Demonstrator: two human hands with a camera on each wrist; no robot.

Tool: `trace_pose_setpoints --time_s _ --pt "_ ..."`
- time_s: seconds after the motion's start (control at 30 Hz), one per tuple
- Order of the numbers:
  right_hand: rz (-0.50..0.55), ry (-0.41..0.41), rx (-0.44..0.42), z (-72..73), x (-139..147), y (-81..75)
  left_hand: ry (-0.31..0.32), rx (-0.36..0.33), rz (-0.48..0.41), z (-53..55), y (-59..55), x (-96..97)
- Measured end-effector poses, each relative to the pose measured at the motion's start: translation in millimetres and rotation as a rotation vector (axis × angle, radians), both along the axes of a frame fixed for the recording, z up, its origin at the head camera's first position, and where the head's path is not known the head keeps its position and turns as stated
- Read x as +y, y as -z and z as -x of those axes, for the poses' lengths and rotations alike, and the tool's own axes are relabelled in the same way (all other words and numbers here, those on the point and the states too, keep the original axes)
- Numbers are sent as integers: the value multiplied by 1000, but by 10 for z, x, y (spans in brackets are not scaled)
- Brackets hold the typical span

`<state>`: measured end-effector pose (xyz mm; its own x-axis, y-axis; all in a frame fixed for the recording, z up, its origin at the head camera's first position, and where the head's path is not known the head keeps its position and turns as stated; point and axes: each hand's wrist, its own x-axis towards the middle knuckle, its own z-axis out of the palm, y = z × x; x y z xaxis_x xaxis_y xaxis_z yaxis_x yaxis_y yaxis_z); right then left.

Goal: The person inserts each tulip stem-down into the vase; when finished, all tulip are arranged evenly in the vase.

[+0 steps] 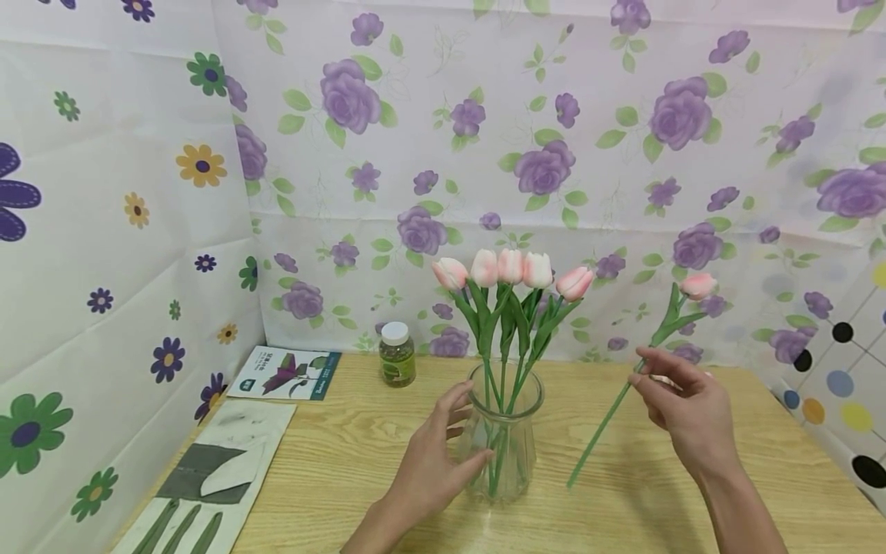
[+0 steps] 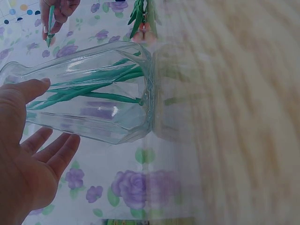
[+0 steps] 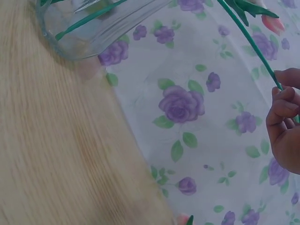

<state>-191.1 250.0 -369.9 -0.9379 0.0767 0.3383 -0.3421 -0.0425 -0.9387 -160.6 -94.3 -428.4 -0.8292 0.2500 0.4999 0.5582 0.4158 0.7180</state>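
Observation:
A clear ribbed glass vase (image 1: 524, 442) stands upright on the table with several pink-and-white tulips (image 1: 511, 266) in it, their stems crossing inside. My left hand (image 1: 428, 460) is around the vase's left side, thumb in front. Its fingers (image 2: 63, 149) look relaxed and lie along the glass; firm contact cannot be told. To the right of the vase, my right hand (image 1: 695, 419) pinches one tulip (image 1: 697, 286) by its green stem between thumb and fingertips. That stem slants down-left above the table, its bloom up. Part of another tulip (image 3: 183, 219) shows at the right wrist view's bottom edge.
A small jar with a white lid (image 1: 397, 354) stands at the back, left of the vase. A printed leaflet (image 1: 284, 373) and a picture sheet (image 1: 211, 469) lie along the table's left side. Flowered cloth (image 1: 388, 177) hangs behind the wooden table (image 1: 339, 462).

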Motion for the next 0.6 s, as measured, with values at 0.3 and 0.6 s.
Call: trace_pose_setpoints --time_s 0.3,0.6 --pt "59 54 -57 16 -59 -81 2 -3 -2 -10 -10 3" --pt "133 33 -41 46 -173 -172 3 -13 0 -14 -10 -6"
